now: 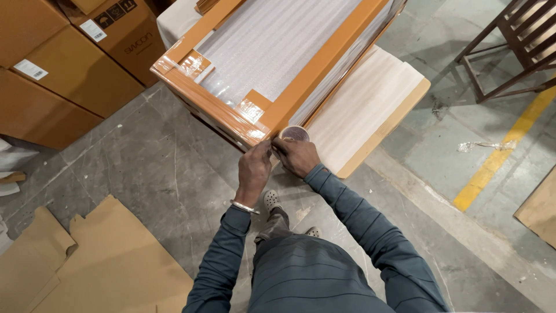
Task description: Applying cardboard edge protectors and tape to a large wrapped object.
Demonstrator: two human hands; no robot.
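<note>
Brown tape roll [294, 134] sits gripped in the right hand [297, 156], just right of the left hand [255, 168], whose fingers press closed on the wrapped package corner [255, 136], its taped edge running up-left from both.

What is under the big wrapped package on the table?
A white foam sheet on a thin brown board pokes out beneath the package. How far it runs underneath is hidden. Both hands press at the corner.
</note>
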